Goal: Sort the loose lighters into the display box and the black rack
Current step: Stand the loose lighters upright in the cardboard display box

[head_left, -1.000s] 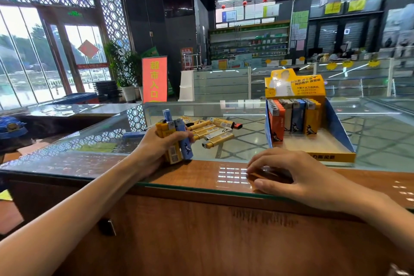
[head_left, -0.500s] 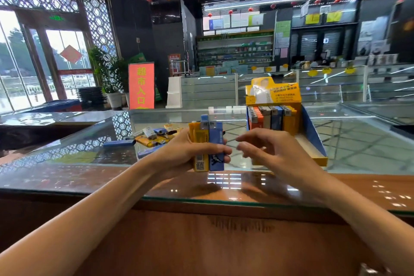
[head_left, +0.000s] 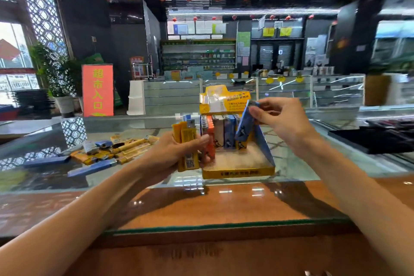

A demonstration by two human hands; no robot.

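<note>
The yellow and blue display box (head_left: 237, 172) stands on the glass counter, with a row of upright lighters (head_left: 220, 132) at its back. My left hand (head_left: 177, 154) grips a bunch of yellow lighters (head_left: 187, 145) just left of the box. My right hand (head_left: 280, 119) pinches a blue lighter (head_left: 244, 127) by its top, tilted, its lower end inside the box near the right wall. A pile of loose lighters (head_left: 107, 152), yellow and blue, lies on the glass to the left. A black rack (head_left: 380, 139) lies at the right edge.
The counter (head_left: 224, 206) has a wooden front strip under glass and a glass showcase top behind it. An orange sign (head_left: 98, 89) and potted plants stand on the shop floor beyond, with more glass counters and shelves further back.
My right hand has taken a blue lighter from the bunch and carried it right, over the box. My left hand has moved its bunch toward the box.
</note>
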